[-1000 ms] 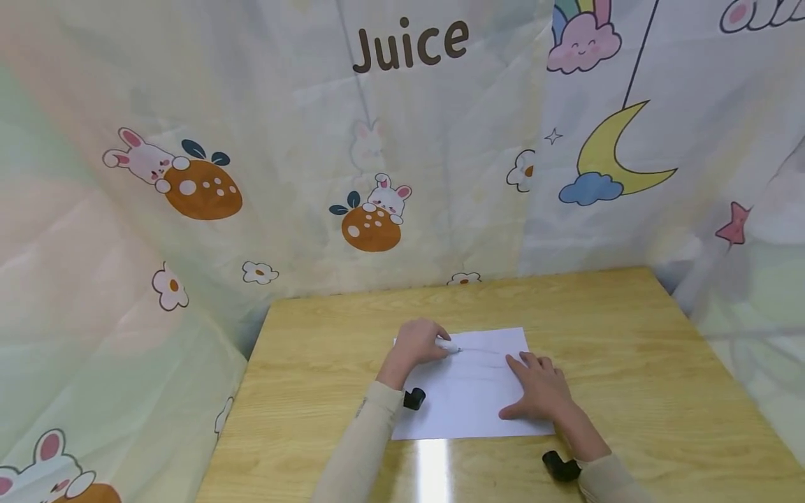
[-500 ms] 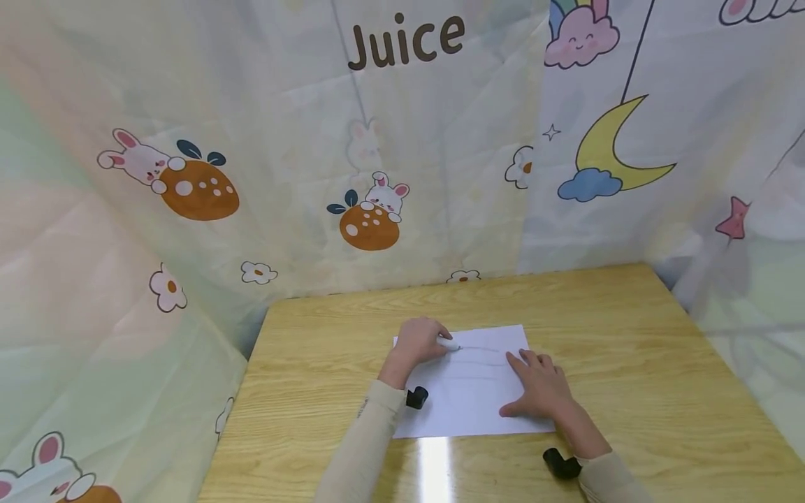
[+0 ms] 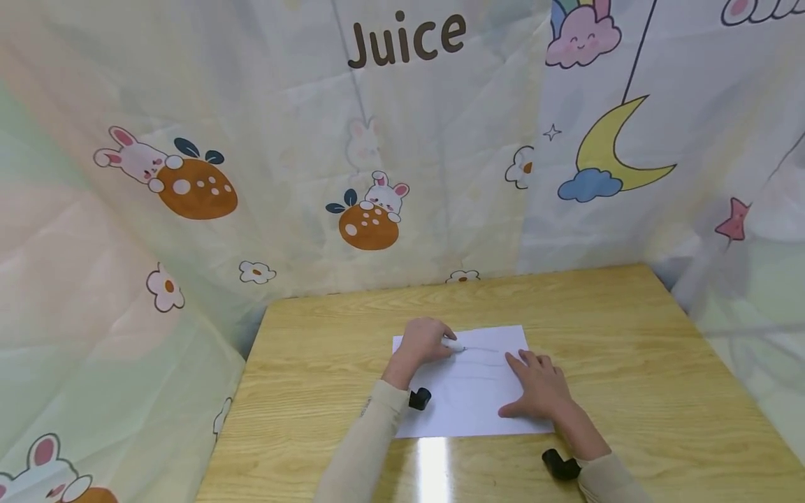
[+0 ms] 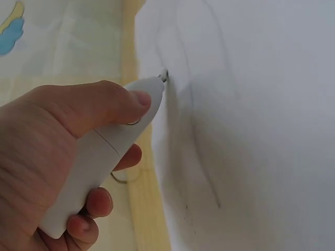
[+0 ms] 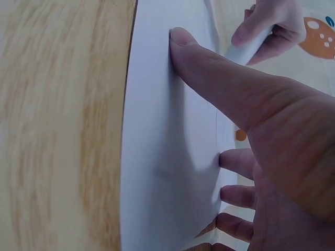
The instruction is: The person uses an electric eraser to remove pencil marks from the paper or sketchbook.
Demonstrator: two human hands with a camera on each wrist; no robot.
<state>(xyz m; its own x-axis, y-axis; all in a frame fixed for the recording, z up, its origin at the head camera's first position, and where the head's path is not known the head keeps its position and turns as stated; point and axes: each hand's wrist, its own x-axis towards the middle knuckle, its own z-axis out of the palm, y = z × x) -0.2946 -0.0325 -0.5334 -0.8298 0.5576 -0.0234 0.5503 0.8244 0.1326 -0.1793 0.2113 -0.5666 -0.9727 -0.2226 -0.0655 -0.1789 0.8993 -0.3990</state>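
Note:
My left hand (image 3: 424, 340) grips a white electric eraser (image 4: 94, 162), with the thumb laid on its upper side near the button. Its small pale tip (image 4: 164, 75) meets a faint pencil line near the edge of the white paper (image 3: 459, 412). Several thin grey lines (image 4: 192, 112) run across the sheet, and a few dark specks lie close to the paper's edge in the left wrist view. My right hand (image 3: 539, 388) rests spread on the sheet's right side, thumb (image 5: 209, 63) and fingertips pressing the paper.
The paper lies on a wooden table (image 3: 314, 363). A printed curtain (image 3: 283, 175) hangs behind and at the sides. Small black camera mounts (image 3: 562, 466) sit at both wrists. A bright reflection (image 3: 434, 468) shows on the table in front of the sheet.
My left hand has shifted slightly right along the top line with the electric eraser, and that line's left end now starts a bit further right. The right hand stays in place.

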